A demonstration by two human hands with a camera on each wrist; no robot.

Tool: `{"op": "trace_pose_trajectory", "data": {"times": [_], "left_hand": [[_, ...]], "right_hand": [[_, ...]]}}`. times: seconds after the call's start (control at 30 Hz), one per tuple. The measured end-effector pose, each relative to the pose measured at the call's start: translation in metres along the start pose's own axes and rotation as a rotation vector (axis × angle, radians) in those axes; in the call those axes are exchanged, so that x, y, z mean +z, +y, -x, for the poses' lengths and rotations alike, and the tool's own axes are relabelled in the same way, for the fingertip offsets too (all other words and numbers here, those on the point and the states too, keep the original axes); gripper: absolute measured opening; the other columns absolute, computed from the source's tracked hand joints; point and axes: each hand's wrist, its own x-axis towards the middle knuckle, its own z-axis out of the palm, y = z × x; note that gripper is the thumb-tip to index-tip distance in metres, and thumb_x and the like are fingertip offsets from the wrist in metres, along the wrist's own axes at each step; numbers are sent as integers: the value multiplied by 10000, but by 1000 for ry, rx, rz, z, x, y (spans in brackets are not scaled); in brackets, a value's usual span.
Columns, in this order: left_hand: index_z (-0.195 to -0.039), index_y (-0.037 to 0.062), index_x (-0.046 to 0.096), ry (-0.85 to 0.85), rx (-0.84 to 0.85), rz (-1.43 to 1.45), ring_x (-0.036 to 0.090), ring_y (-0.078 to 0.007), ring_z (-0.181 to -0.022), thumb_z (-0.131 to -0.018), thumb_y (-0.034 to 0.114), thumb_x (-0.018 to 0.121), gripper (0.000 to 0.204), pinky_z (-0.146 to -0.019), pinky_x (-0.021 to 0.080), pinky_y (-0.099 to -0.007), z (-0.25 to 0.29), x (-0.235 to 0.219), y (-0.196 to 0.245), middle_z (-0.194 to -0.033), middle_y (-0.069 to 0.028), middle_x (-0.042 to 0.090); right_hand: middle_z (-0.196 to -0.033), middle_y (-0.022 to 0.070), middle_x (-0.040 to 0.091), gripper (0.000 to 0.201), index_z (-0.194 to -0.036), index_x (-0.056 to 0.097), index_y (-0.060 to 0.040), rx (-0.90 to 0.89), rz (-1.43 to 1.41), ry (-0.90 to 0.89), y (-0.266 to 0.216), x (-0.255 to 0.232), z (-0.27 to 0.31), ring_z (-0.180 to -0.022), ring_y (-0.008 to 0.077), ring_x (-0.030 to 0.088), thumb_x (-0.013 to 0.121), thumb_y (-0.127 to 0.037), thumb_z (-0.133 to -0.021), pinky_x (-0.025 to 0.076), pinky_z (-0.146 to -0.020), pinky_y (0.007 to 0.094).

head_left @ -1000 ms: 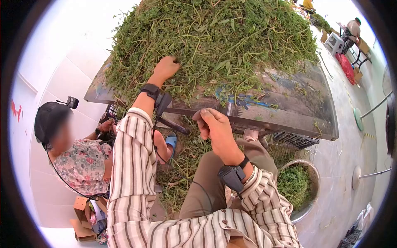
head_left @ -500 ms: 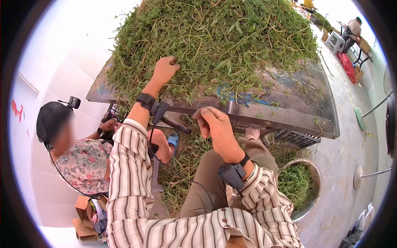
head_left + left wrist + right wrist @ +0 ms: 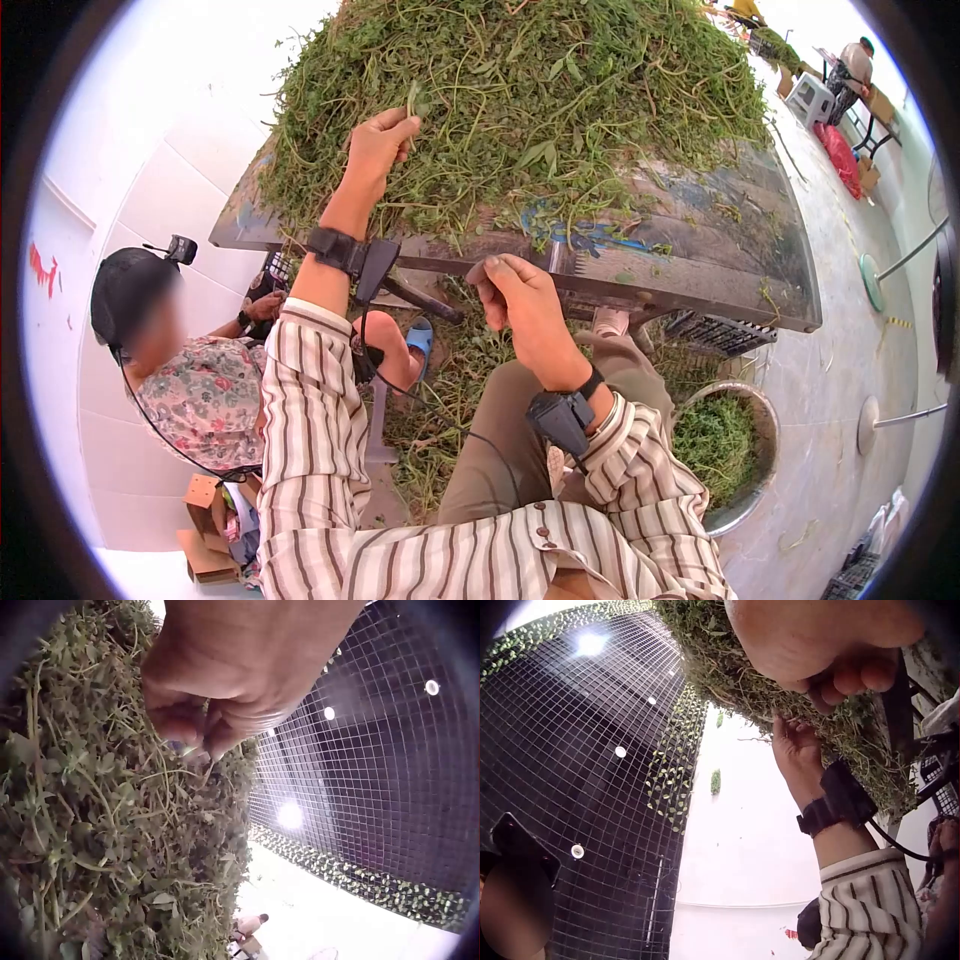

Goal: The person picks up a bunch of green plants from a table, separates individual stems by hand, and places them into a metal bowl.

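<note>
A large heap of green leafy stems (image 3: 520,100) covers much of the table. At the heap's near left side my left hand (image 3: 378,150) pinches a small green sprig (image 3: 413,98) between thumb and fingertips. In the left wrist view the left hand (image 3: 225,675) is close over the stems, its fingertips together. My right hand (image 3: 535,325) is in front of the table's near edge, above my lap, with loosely curled, dark-stained fingers. Nothing shows in its grasp. The right wrist view has the right hand's curled fingers (image 3: 847,679) at the top.
The dark wooden table (image 3: 720,260) has bare board at its front right. A round tub (image 3: 765,440) of greens stands on the floor at right, and a black crate (image 3: 720,337) is under the table. Another person (image 3: 200,390) sits at left near cardboard boxes (image 3: 205,560).
My left hand has lifted and moved away from me, slightly left, and a sprig now shows between its fingertips. The right hand has stayed in place.
</note>
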Motion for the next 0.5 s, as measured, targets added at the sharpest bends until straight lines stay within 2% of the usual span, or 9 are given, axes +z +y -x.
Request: {"op": "trace_pose_trajectory", "data": {"times": [0.07, 0.2, 0.27, 0.43, 0.5], "left_hand": [[-1123, -12, 594, -42, 33, 5, 453, -64, -570, -834, 169, 631, 343, -515, 392, -225, 6, 1, 0, -721, 12, 539], [-1151, 9, 576, -48, -14, 43, 459, -53, -575, -827, 143, 633, 355, -517, 393, -212, 21, 4, 8, -730, 14, 560], [-1135, 14, 575, -168, -19, 108, 467, -51, -563, -834, 136, 619, 328, -519, 400, -207, 29, 3, 9, -726, 23, 566], [-918, 51, 595, -257, -86, 198, 521, -60, -549, -830, 165, 633, 149, -505, 438, -199, 58, 15, 16, -728, 1, 590], [-909, 48, 591, -288, -97, 213, 521, -63, -550, -828, 167, 636, 151, -506, 439, -200, 73, 21, 21, -728, -3, 589]], "right_hand": [[-596, -8, 474, 261, -784, 596, -17, 11, -6, 9, 1, 0, -1, -453, 65, 391, 470, -201, -921, 312, -410, 214], [-605, -5, 484, 243, -802, 598, -18, 10, -21, 13, 3, -1, -2, -455, 64, 393, 479, -197, -916, 313, -409, 213], [-613, 2, 494, 203, -835, 582, -24, -22, -35, 20, 3, -1, -3, -457, 64, 400, 495, -194, -908, 315, -407, 213], [-621, 12, 498, 184, -887, 542, -42, -14, -45, 40, 6, 0, -7, -458, 64, 408, 512, -222, -907, 318, -407, 213], [-624, 14, 500, 192, -898, 531, -47, -16, -51, 46, 5, 2, -7, -457, 64, 410, 514, -238, -909, 318, -406, 214]]}}
